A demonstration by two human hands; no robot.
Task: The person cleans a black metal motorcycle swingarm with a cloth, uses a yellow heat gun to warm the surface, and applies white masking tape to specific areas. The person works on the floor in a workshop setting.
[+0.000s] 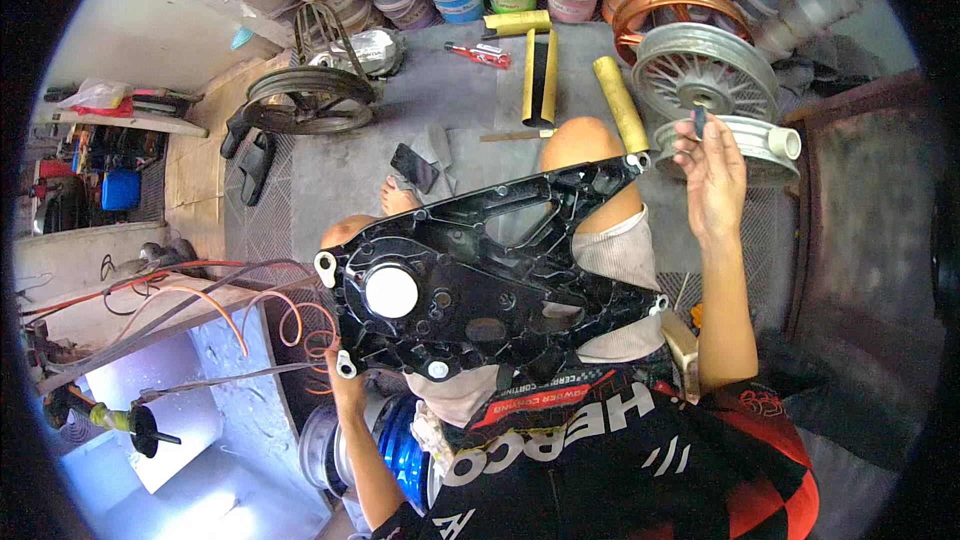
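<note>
Across the seated person's lap, in the head view, lay a black motorcycle engine casing (460, 230), its broad end to the left and its two tapering arms reaching right. Black covered nearly all of the face that showed, so the blackening looked well advanced. A white disc (392, 291) in the round seat and the pale corner lugs (344, 358) carried no black; whether those spots were left to do or meant to remain pale could not be told, and the underside was hidden.

The left hand (343, 388) was at the lower left corner, its fingers mostly behind the casing, so I could not tell how firmly they closed. The right hand (714, 180), raised apart from the casing, had its fingertips together on a small dark piece (699, 122).

The upper arm's tip ended near that hand, with a silver spoked wheel (700, 52) just beyond. On the left, an orange hose (240, 340) crowded the broad end; a blue wheel rim (402, 450) sat below. Room for moving seemed best forward, over the grey floor (345, 165), past the phone (414, 168).
</note>
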